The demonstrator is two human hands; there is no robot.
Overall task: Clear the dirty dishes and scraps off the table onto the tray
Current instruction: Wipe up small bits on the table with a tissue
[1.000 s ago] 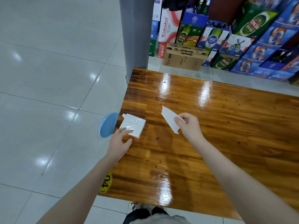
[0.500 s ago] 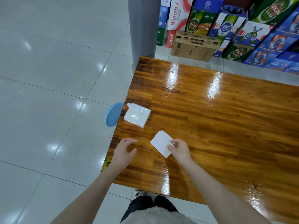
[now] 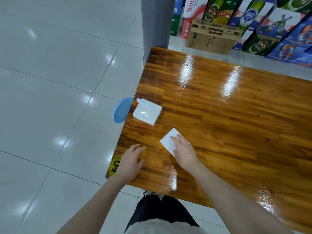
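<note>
A glossy brown plank-topped wooden bench [image 3: 236, 115] fills the centre and right of the frame. Its left edge runs from a grey pillar [image 3: 157, 22] at the top down to a rounded corner at lower centre. Left of that edge lies open room: a wide stretch of shiny white tiled floor [image 3: 50, 81].

The right grip [image 3: 184, 149] lies flat with straight fingers, pressing a flat white paper napkin [image 3: 168, 140] onto the bench at lower centre, a little in from the left edge. The left grip [image 3: 131, 159] sits at the corner with loosely spread fingers and holds nothing; whether it touches the wood I cannot tell.

Above the napkin and apart from it, a white tissue pack in clear plastic wrap [image 3: 147, 112] lies just inside the left edge. A round light-blue plastic disc [image 3: 120, 109] pokes out from under that edge beside it. A few small reddish drops [image 3: 161, 150] dot the wood between the grips.

Readable writing: a round yellow sticker [image 3: 114, 166] on the corner says "04". At the upper right, green drink cartons [image 3: 214, 10] say "TSINGTAO", and a white-and-red carton [image 3: 194, 5] shows "Wah" – the rest is cut off. A plain brown cardboard box [image 3: 211, 39] stands in front of them.
</note>
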